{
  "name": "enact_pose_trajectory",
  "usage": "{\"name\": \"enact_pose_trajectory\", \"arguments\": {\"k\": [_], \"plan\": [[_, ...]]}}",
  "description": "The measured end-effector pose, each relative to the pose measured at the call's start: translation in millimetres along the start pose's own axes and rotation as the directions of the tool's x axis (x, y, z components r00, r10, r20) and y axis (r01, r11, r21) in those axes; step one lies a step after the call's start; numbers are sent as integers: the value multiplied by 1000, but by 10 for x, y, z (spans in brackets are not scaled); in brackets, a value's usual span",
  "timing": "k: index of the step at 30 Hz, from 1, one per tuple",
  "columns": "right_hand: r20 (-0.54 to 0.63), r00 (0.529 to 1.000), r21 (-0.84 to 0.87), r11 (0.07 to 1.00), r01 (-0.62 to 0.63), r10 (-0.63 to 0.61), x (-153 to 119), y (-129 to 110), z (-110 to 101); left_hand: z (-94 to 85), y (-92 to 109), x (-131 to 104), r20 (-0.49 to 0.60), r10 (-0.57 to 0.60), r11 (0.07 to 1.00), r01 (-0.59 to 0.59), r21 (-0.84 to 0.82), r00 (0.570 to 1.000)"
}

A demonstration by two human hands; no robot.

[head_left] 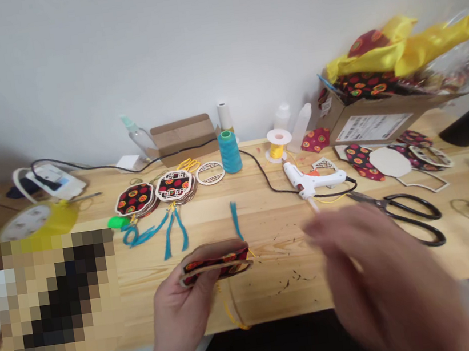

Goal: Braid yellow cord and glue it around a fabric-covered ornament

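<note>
My left hand (187, 308) is closed around a small fabric-covered ornament (224, 262) with a wooden rim, tilted edge-on above the table. A yellow cord (232, 314) hangs below it, and a teal tassel (235, 220) lies just beyond. My right hand (367, 261) is smeared by motion over the right of the table, so its fingers do not show clearly. It is nearest to a white hot glue gun (315, 181) and black-handled scissors (414, 212).
Tasselled ornament stacks (134, 200) lie at the left beside a lattice disc (210, 173). Behind stand a teal thread cone (229, 152), a yellow cord spool (278, 145) and a cardboard box (368, 120) of fabric. A black cable (267, 177) crosses the table.
</note>
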State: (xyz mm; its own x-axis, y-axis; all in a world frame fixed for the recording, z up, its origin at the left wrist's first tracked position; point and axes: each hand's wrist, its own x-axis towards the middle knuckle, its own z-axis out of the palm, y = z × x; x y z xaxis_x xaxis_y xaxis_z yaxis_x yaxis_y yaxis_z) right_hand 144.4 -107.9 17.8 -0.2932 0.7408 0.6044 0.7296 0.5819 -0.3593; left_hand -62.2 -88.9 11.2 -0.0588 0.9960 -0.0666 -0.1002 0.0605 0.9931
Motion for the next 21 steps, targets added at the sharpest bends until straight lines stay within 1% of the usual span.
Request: {"name": "enact_pose_trajectory", "arguments": {"k": [2, 3, 4, 6, 8, 10, 12, 14, 16, 17, 18, 19, 21], "plan": [[175, 983, -21, 999, -47, 50, 369, 121, 105, -63, 4, -6, -25, 7, 1000, -7, -4, 1000], [270, 961, -37, 998, -52, 60, 477, 163, 189, -92, 2, -9, -40, 12, 1000, -12, -1, 999], [348, 936, -53, 998, -34, 50, 541, 195, 282, -117, -2, -11, -49, 20, 1000, -20, 2, 999], [455, 890, -62, 996, 57, -22, 578, 230, 454, -159, -16, -13, -53, 30, 1000, -30, 0, 998], [497, 860, -29, 988, 151, -116, 576, 241, 569, -189, -33, -16, -49, 35, 999, -36, -13, 998], [526, 826, 22, 974, 225, -202, 593, 237, 625, -210, -47, -18, -52, 39, 999, -40, -30, 998], [552, 792, 54, 959, 279, -261, 634, 228, 645, -229, -57, -20, -46, 38, 999, -40, -37, 998], [575, 767, 56, 949, 311, -286, 673, 218, 654, -243, -68, -22, 1, 10, 999, -10, -33, 1000], [594, 750, 61, 946, 318, -291, 691, 219, 656, -247, -82, -27, 54, -29, 999, 31, -34, 998], [601, 744, 73, 948, 311, -290, 690, 226, 651, -242, -90, -29, 39, -23, 998, 25, -53, 999], [603, 745, 88, 951, 295, -286, 685, 241, 640, -233, -97, -33, 50, -30, 997, 33, -65, 998], [601, 749, 107, 956, 272, -280, 676, 263, 623, -219, -102, -36, 63, -41, 996, 45, -78, 997], [579, 778, 129, 970, 207, -243, 654, 330, 570, -179, -98, -43, 99, -64, 993, 73, -92, 993]]}}
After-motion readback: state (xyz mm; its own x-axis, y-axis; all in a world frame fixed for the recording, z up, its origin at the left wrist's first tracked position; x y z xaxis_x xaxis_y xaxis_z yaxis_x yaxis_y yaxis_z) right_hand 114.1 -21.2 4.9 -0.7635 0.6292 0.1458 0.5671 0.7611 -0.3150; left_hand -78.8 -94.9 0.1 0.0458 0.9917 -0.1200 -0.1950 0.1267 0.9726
